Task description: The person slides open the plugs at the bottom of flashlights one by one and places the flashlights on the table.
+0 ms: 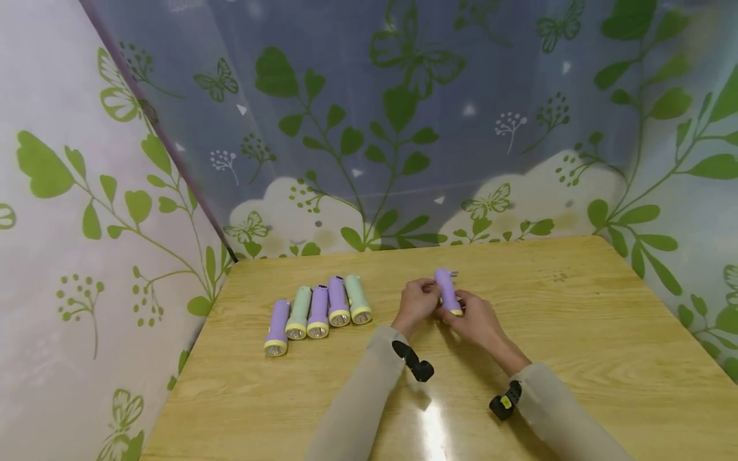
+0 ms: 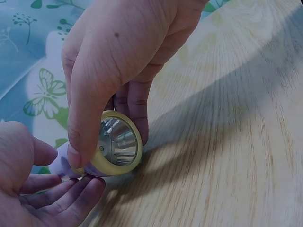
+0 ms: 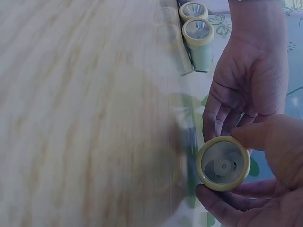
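A purple flashlight (image 1: 446,289) with a pale yellow head ring is between both hands over the table, two metal plug prongs (image 1: 454,274) sticking out near its far end. My right hand (image 1: 475,320) grips it near the lens end, thumb on one side and fingers on the other. My left hand (image 1: 416,306) holds the body from the left, its fingers reaching beneath, as the left wrist view shows. The lens (image 3: 223,165) faces the right wrist camera, with a clear cover over a silvery reflector. Parts of the body are hidden by the fingers.
Left of the hands, several purple and green flashlights lie in a slanted row on the wooden table (image 1: 230,397), among them a green one (image 1: 359,298) nearest the hands and a purple one (image 1: 278,323) at the far left. Leaf-patterned cloth (image 1: 346,192) hangs behind the table.
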`<move>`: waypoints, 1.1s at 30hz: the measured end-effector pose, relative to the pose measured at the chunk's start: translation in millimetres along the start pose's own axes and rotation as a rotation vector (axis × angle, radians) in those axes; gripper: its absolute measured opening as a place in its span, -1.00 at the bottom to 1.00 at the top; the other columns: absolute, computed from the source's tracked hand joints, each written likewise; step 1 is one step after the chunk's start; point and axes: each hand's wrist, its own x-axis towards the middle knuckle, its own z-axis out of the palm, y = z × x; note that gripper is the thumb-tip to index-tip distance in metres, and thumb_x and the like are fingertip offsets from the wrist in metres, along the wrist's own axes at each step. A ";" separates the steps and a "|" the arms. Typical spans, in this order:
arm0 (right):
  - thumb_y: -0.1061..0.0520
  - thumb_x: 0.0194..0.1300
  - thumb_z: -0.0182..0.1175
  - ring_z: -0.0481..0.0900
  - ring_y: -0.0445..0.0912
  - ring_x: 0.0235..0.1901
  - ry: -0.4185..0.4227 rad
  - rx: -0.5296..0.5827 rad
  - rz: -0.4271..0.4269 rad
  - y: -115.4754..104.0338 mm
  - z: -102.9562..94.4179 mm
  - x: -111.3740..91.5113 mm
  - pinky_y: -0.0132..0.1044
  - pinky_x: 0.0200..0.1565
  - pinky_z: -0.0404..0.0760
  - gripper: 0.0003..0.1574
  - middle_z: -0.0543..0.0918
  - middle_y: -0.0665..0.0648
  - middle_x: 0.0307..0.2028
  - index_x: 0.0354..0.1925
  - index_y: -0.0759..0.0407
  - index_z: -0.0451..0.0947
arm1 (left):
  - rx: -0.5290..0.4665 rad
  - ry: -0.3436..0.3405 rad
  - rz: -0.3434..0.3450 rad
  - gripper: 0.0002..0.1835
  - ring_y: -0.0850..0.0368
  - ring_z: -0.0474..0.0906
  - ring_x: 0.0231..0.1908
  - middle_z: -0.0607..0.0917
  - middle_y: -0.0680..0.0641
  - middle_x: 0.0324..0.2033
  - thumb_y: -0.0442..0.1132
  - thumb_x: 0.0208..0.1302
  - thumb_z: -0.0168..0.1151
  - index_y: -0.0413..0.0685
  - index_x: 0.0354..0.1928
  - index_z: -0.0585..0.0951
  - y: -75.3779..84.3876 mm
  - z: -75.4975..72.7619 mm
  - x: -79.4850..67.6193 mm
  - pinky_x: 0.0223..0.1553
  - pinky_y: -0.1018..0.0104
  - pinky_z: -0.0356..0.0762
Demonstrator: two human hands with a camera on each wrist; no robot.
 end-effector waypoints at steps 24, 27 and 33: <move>-0.02 0.41 0.25 0.62 0.03 -0.31 -0.039 -0.057 0.058 3.3 5.3 1.4 -0.18 -0.32 0.57 -0.33 0.70 0.45 -0.04 0.25 0.45 0.46 | -0.137 -0.085 -0.055 -0.59 0.25 0.52 -0.51 0.72 -0.15 -0.22 -0.34 0.49 -0.04 -0.25 0.27 0.57 -18.0 5.6 -1.2 -0.48 0.45 0.53; -0.03 0.41 0.24 0.65 0.08 -0.23 -0.045 -0.061 0.054 3.5 3.4 1.5 -0.11 -0.25 0.62 -0.30 0.68 0.48 0.01 0.26 0.48 0.43 | -0.157 -0.081 -0.058 -0.60 0.26 0.53 -0.54 0.73 -0.16 -0.21 -0.33 0.50 -0.04 -0.26 0.27 0.57 -18.8 7.5 0.1 -0.48 0.43 0.58; -0.02 0.39 0.22 0.58 0.02 -0.34 -0.041 -0.071 0.072 3.7 -0.9 3.7 -0.22 -0.36 0.50 -0.27 0.70 0.42 -0.10 0.27 0.50 0.41 | -0.151 -0.082 -0.022 -0.60 0.26 0.56 -0.55 0.75 -0.20 -0.13 -0.33 0.49 -0.04 -0.29 0.25 0.58 -15.1 9.6 1.0 -0.46 0.38 0.66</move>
